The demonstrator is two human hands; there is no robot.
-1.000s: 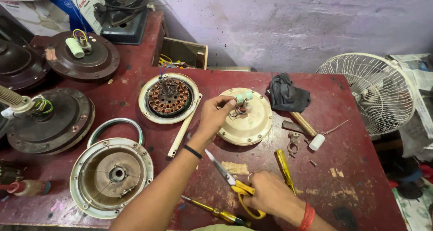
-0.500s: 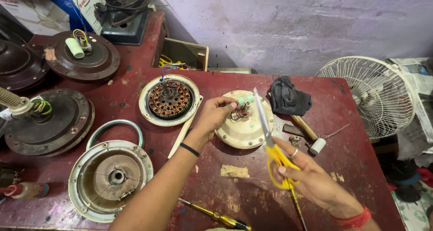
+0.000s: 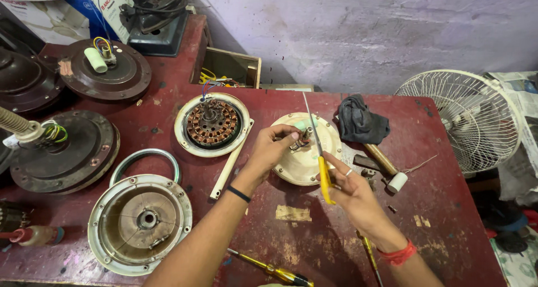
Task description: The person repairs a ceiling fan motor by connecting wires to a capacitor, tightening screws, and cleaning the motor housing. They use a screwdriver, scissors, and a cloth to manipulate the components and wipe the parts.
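Scissors (image 3: 319,152) now raised off the table, up from beside the screwdriver (image 3: 269,269); right hand (image 3: 353,194) grips the yellow handles, blades upright over the cream fan motor cover (image 3: 305,150). Left hand (image 3: 272,147) pinches the wires (image 3: 300,143) at the cover's centre, fingers closed on them, just left of the blades; cutting looks imminent

Light is even and fairly bright, diffuse, no hard beam. Soft shadows fall under the forearms and beneath the left hand (image 3: 273,147) onto the red table (image 3: 448,208). Purple wall (image 3: 364,35) is evenly lit, slightly washed out. Mild sheen on the cream motor cover (image 3: 297,164) and on the scissors (image 3: 319,152) blades in the right hand (image 3: 350,189). Centre is sharp. Wide-angle bending shows at the edges; the white fan guard (image 3: 459,119) stretches toward the right. Left corners are darker.
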